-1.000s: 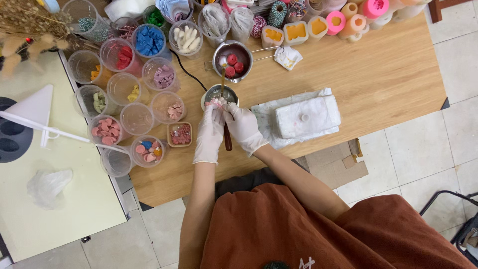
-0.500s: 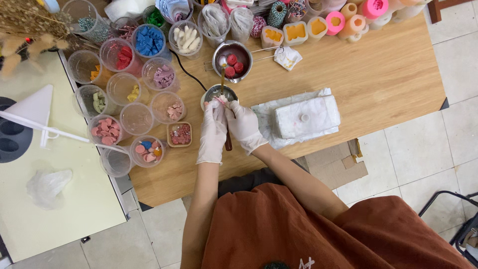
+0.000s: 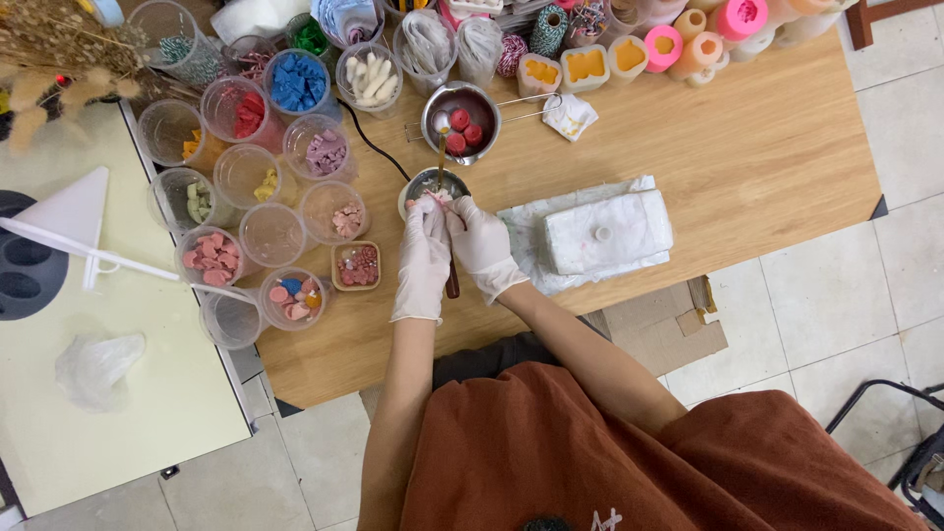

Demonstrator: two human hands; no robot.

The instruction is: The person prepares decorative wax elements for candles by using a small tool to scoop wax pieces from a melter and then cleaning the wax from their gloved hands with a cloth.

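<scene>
Both gloved hands meet over a small metal pot (image 3: 434, 185) that sits on the wooden table (image 3: 747, 147), just ahead of the person. The left hand (image 3: 423, 258) is curled, its fingertips pinching something small and pale pink at the pot's rim; what it is cannot be made out. The right hand (image 3: 481, 246) is also curled, fingers bent toward the same spot and touching the left hand. A brown wooden handle (image 3: 451, 283) pokes out between the two wrists at 6 o'clock from the pot; which hand grips it cannot be told.

At 12 o'clock from the pot stands a larger steel saucepan (image 3: 460, 108) holding red lumps (image 3: 462, 126). At 3 o'clock lies a white wrapped block (image 3: 607, 231) on crumpled white paper (image 3: 519, 228). At 9 o'clock are clear plastic cups, among them one with pink pieces (image 3: 209, 260), one with blue chunks (image 3: 298, 82), and a small square tray of reddish bits (image 3: 355, 265). Along the far edge of the table, at 1 o'clock, are orange and pink moulds (image 3: 663, 44).
</scene>
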